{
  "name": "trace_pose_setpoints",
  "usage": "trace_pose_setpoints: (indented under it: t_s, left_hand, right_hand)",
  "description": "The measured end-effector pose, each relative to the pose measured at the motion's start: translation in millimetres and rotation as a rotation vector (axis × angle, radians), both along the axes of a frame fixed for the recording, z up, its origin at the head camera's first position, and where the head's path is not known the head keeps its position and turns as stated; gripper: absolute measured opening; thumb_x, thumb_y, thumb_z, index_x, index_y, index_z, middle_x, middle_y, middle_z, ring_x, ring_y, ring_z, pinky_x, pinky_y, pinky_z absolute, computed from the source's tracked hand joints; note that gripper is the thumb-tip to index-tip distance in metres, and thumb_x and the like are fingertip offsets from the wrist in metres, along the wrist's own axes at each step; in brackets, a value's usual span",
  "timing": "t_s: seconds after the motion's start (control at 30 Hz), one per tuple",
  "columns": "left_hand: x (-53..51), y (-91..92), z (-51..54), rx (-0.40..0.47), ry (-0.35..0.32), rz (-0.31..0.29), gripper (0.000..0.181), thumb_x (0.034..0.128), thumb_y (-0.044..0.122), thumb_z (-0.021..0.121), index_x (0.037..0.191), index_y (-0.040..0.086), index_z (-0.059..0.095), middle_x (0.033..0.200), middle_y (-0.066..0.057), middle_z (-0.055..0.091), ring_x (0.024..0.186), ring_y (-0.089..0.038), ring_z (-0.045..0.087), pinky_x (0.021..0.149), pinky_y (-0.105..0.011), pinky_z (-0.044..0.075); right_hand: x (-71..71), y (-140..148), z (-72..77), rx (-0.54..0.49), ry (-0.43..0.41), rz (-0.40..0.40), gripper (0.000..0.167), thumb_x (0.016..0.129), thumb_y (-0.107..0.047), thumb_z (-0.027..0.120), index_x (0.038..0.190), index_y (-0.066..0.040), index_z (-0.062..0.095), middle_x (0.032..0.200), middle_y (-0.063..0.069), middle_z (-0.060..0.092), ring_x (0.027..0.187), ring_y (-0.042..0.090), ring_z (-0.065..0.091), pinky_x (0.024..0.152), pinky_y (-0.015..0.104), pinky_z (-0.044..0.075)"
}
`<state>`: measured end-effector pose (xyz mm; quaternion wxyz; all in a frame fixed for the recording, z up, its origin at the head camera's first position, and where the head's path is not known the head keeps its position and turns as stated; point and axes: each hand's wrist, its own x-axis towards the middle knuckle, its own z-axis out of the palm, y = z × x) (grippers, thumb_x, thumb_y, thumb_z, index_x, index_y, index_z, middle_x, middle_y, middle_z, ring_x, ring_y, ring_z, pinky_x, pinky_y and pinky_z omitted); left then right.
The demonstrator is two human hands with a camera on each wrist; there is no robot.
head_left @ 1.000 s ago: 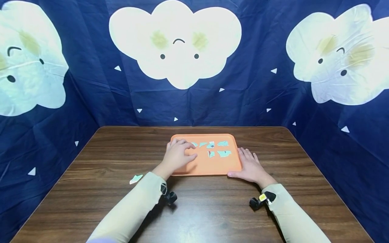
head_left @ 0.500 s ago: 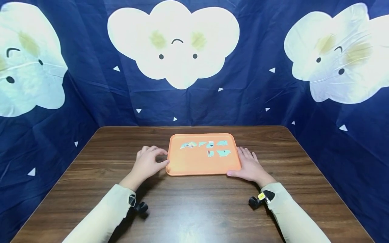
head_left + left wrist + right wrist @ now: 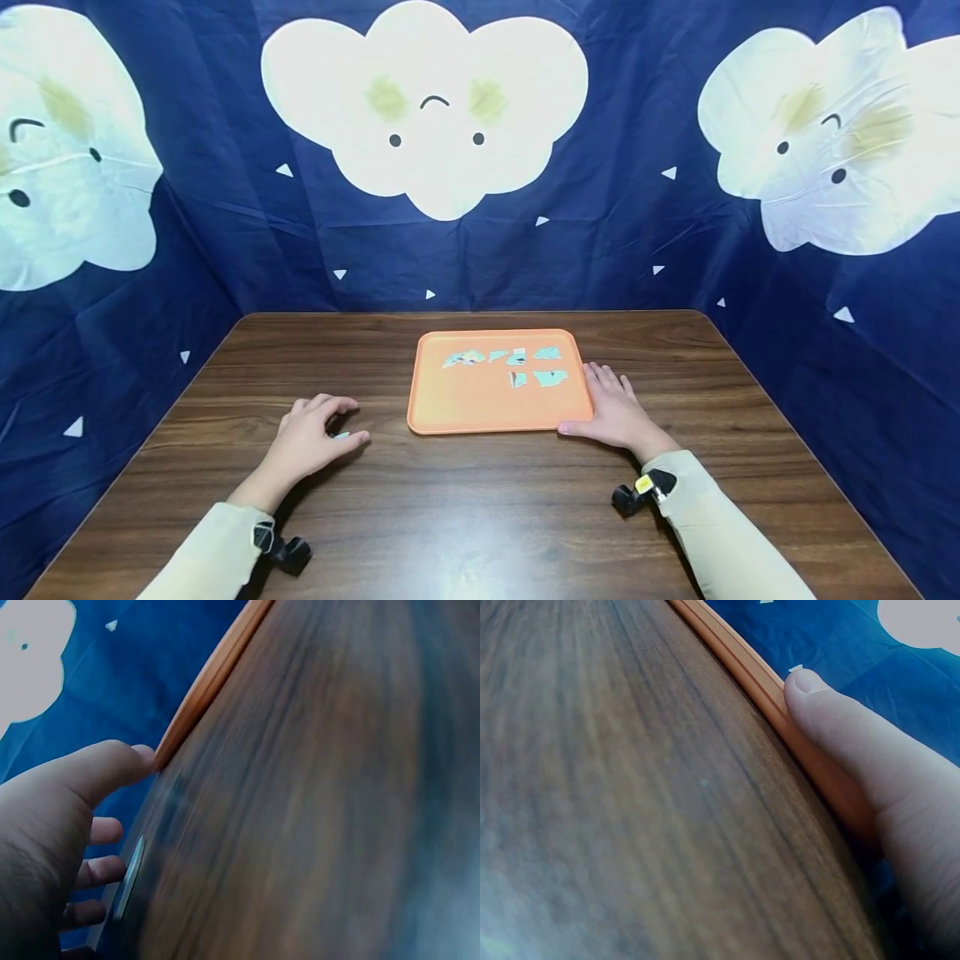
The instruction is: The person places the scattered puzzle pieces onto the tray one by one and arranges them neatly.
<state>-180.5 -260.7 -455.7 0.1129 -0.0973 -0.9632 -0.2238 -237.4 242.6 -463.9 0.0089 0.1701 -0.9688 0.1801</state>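
My left hand [image 3: 311, 437] is over the table left of the tray, thumb and fingers apart. A torn paper piece [image 3: 342, 435] lies partly hidden between them. The left wrist view shows the paper piece [image 3: 130, 877] edge-on by the fingers. My right hand [image 3: 617, 412] rests against the near right corner of the orange tray [image 3: 465, 408], fingers fairly straight along its right side. In the right wrist view the thumb [image 3: 817, 694] touches the tray's front edge [image 3: 742, 671]. On the tray lie several torn light-green paper pieces [image 3: 551, 378], including a joined-looking cluster [image 3: 464, 358] at the upper left.
The tray sits toward the back of a brown wooden table [image 3: 480, 517]. A dark blue cloth [image 3: 465, 258] with white clouds hangs behind and at both sides. A small camera is strapped to each wrist.
From over the tray, my left hand has moved left and toward me, past the tray's left edge, to the loose paper piece. The right hand stays at the tray's corner.
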Motion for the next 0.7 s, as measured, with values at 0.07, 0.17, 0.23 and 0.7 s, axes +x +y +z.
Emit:
trace_pose_setpoints:
  t_s: [0.07,0.17,0.23,0.7]
  left_hand:
    - [3.7,-7.6,-2.7,0.004,-0.001,-0.007,0.061,0.0800,0.057,0.079,0.123,0.014,0.069,0.124,-0.010,0.065,0.108,-0.035,0.049,0.086,-0.058,0.034]
    - [7.3,-17.9,-8.0,0.009,0.021,-0.034,0.061,0.0788,0.055,0.081,0.123,0.014,0.068,0.125,-0.011,0.063,0.110,-0.037,0.048,0.089,-0.060,0.034]
    - [8.8,-23.7,-11.4,0.009,0.047,-0.064,0.060,0.0775,0.052,0.083,0.123,0.015,0.068,0.124,-0.010,0.062,0.111,-0.037,0.048,0.090,-0.061,0.034]
    - [17.5,-37.8,-13.1,-0.033,0.161,-0.073,0.031,0.0764,0.041,0.086,0.096,0.024,0.069,0.100,0.007,0.065,0.102,-0.029,0.056,0.081,-0.054,0.042]
  right_hand:
    - [-0.6,-1,-0.5,0.000,0.000,0.003,0.129,0.073,-0.081,0.065,0.159,0.002,0.017,0.162,0.026,0.023,0.151,0.045,0.016,0.117,0.067,0.007]
    - [-1.1,-1,-1.4,0.000,0.002,0.002,0.129,0.073,-0.081,0.065,0.159,0.002,0.017,0.162,0.026,0.023,0.151,0.045,0.016,0.117,0.066,0.007]
    - [-1.1,0,-1.6,0.000,0.002,0.000,0.129,0.073,-0.081,0.065,0.159,0.002,0.017,0.163,0.026,0.023,0.151,0.045,0.016,0.117,0.066,0.007]
    - [-1.3,0,-2.9,-0.008,0.005,0.006,0.128,0.074,-0.080,0.066,0.159,0.003,0.018,0.162,0.027,0.023,0.150,0.045,0.016,0.116,0.067,0.007]
